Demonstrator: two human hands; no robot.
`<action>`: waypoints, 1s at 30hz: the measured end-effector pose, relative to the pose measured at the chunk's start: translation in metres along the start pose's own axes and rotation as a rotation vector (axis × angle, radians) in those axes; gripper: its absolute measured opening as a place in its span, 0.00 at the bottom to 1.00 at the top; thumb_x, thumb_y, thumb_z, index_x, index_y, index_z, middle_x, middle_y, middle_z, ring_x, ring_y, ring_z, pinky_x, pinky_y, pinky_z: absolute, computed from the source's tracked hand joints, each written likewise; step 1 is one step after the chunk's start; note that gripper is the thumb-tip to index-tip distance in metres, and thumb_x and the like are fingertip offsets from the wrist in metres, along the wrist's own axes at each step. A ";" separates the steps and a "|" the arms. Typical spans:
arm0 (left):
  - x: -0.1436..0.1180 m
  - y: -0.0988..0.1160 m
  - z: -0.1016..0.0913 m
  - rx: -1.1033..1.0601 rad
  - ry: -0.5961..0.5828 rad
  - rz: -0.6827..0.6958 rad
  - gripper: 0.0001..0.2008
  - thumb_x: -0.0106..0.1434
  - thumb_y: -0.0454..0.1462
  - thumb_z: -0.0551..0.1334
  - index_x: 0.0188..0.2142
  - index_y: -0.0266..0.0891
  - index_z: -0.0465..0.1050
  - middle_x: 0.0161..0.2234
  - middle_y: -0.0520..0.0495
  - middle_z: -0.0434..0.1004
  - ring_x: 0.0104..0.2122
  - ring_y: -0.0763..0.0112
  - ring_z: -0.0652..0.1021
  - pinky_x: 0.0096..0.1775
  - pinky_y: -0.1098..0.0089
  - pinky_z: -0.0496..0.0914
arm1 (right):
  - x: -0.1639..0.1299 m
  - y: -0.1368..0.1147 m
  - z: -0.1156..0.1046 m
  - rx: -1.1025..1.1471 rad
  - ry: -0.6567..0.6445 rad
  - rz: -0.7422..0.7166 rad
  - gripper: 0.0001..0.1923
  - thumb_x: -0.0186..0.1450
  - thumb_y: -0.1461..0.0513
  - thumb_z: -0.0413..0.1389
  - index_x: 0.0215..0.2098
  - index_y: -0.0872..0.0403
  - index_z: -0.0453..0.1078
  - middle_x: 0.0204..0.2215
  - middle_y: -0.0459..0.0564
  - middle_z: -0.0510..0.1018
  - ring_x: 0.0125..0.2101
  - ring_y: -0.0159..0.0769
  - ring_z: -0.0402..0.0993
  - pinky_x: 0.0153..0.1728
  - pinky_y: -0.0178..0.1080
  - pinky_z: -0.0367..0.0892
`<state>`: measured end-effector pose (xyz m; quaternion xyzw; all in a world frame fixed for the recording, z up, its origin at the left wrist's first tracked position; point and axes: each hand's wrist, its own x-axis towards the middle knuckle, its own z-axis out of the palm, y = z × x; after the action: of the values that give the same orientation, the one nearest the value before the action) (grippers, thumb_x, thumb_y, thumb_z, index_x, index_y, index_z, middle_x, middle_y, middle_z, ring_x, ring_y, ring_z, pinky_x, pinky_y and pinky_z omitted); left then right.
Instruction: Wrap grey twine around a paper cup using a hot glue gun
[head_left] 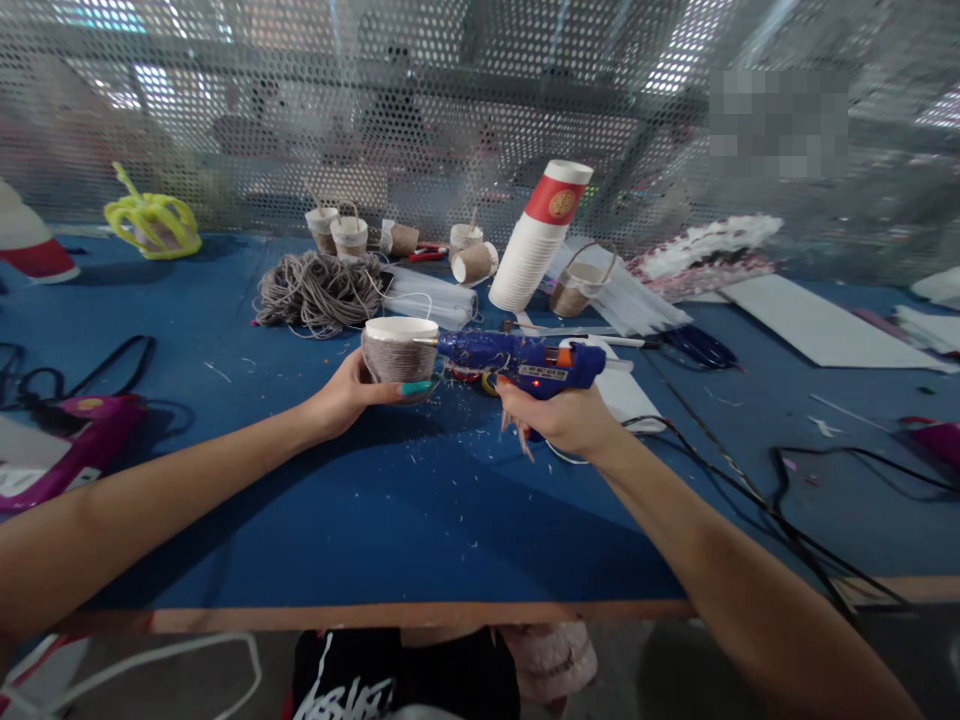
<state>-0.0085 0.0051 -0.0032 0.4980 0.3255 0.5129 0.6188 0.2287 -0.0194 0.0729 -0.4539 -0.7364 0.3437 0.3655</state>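
Observation:
My left hand (pixel 352 395) is wrapped round a paper cup (pixel 397 358), whose lower wall is covered in coils of grey cord while its white rim stays bare. In my right hand (pixel 559 415) is a blue hot glue gun (pixel 499 352) with a small red light on its side. The gun's nozzle points left and meets, or nearly meets, the cup's wall just under the rim. A clear glue stick (pixel 619 366) pokes out of the gun's back. Behind the cup lies a heap of grey cord (pixel 322 290), from which a thin strand runs toward the cup.
A tilted stack of paper cups (pixel 529 250) stands behind the gun, near small twine-wrapped baskets (pixel 581 285). Magenta glue guns (pixel 97 430) lie at both sides. Black cables (pixel 750 490) cross the right. A yellow basket (pixel 154 225) sits back left; perforated metal (pixel 450 110) rises behind.

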 end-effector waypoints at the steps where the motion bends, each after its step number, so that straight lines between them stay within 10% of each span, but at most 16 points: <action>1: 0.000 0.000 0.000 -0.005 -0.001 -0.001 0.32 0.41 0.39 0.77 0.47 0.36 0.73 0.42 0.41 0.82 0.43 0.56 0.80 0.50 0.57 0.73 | 0.000 0.000 0.000 -0.004 -0.005 0.001 0.13 0.53 0.59 0.56 0.14 0.49 0.57 0.09 0.42 0.65 0.09 0.29 0.62 0.12 0.35 0.62; 30: -0.003 0.008 0.001 -0.148 -0.112 -0.015 0.26 0.43 0.37 0.69 0.45 0.38 0.76 0.39 0.46 0.83 0.39 0.59 0.81 0.48 0.58 0.73 | 0.000 -0.002 -0.003 0.028 -0.022 -0.016 0.15 0.52 0.62 0.56 0.12 0.49 0.57 0.09 0.40 0.66 0.10 0.29 0.63 0.13 0.35 0.64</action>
<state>-0.0106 0.0018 0.0046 0.4766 0.2554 0.5024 0.6747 0.2305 -0.0195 0.0756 -0.4391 -0.7391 0.3560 0.3664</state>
